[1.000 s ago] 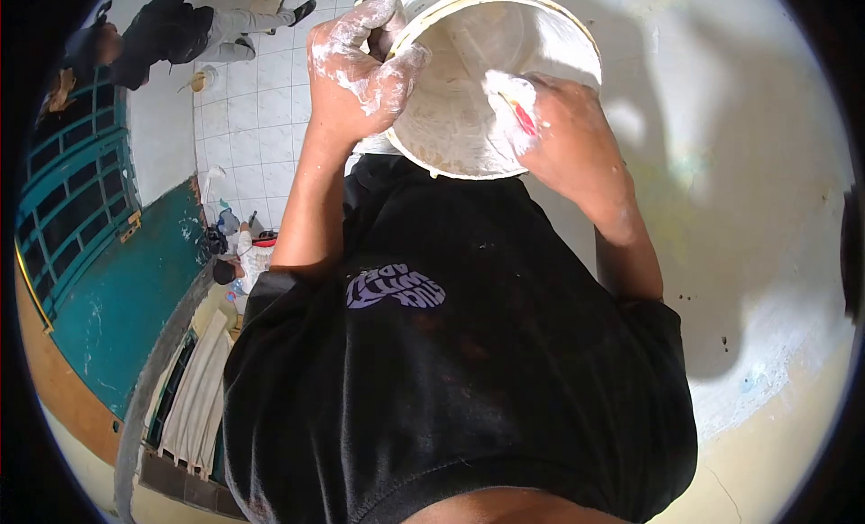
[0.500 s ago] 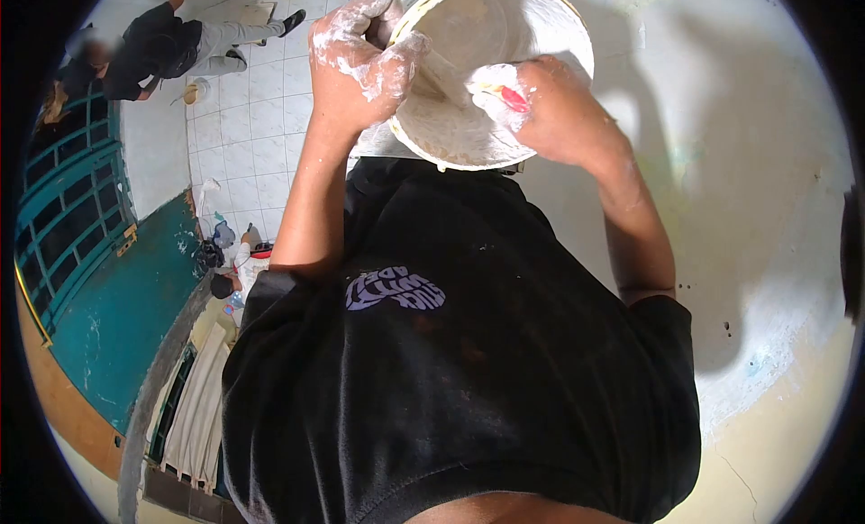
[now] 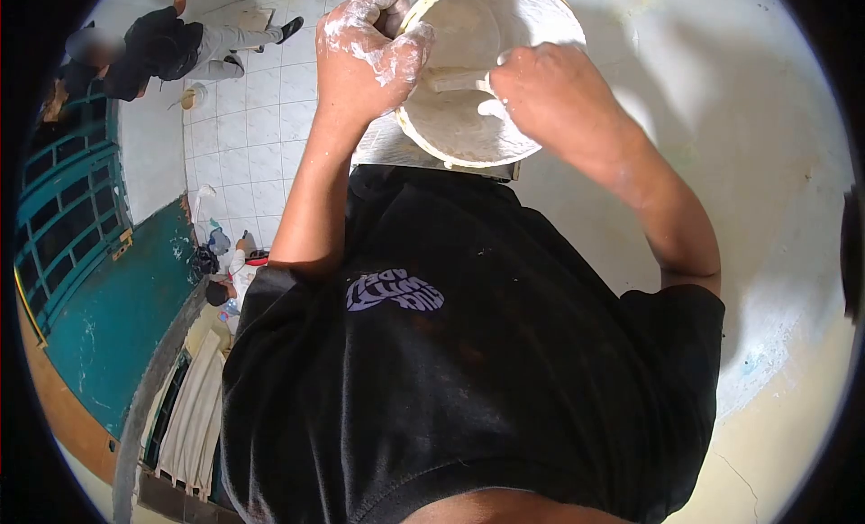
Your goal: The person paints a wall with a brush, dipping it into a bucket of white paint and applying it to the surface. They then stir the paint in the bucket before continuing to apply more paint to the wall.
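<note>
A white bucket (image 3: 541, 19) with white paste smeared on its inside is at the top middle, tilted so that I look into it. My left hand (image 3: 377, 51), spotted with white paste, is closed on the bucket's left rim. My right hand (image 3: 550, 87) reaches into the bucket from the right, fingers closed round the handle of what looks like a putty knife (image 3: 455, 81). Its pale blade points left toward the bucket's left wall. The handle is hidden inside my fist. A pale lump shows just under my right fingers.
A pale wall (image 3: 766, 164) with patches stands close on the right. On the white tiled floor (image 3: 252, 145) at left are a person in dark clothes (image 3: 162, 46), a small tub (image 3: 194, 96) and another person (image 3: 236, 276) near some bags. A green barred window (image 3: 68, 200) is farther left.
My right hand has turned over and its elbow has swung outward to the right. The red part on the tool's handle is now hidden. My left hand and the bucket have shifted only slightly.
</note>
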Demonstrator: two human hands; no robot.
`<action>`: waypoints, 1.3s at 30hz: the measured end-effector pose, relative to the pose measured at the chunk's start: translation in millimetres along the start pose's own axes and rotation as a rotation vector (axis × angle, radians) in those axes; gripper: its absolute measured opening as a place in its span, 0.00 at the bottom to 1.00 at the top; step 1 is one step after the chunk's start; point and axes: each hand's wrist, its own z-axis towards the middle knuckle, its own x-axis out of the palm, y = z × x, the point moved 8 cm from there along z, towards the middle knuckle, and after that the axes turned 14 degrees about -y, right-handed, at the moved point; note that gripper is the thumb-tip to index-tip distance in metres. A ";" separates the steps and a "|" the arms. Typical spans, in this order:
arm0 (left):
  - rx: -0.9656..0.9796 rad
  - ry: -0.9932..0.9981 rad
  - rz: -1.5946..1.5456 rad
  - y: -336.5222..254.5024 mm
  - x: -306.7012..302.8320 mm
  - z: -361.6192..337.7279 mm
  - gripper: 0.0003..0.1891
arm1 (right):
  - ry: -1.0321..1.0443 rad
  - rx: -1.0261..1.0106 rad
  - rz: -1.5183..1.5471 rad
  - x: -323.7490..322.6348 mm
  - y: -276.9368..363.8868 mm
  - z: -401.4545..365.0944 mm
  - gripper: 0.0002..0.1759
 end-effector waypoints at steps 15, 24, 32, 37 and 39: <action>0.024 -0.001 0.019 -12.5 6.1 5.0 0.10 | -0.101 -0.112 -0.018 24.6 -2.3 9.2 0.06; -0.038 -0.024 -0.138 -7.2 6.2 9.6 0.12 | -0.247 -0.029 0.025 34.6 -9.1 21.1 0.06; -0.091 -0.032 -0.137 -3.1 8.4 14.3 0.11 | -0.257 0.126 0.070 41.5 -17.7 26.8 0.05; -0.079 0.000 -0.154 -6.6 16.8 16.0 0.10 | -0.305 0.179 0.059 29.9 -24.2 14.7 0.04; -0.083 -0.001 -0.150 -3.3 13.9 16.1 0.10 | -0.277 0.229 0.065 30.4 -25.0 13.0 0.04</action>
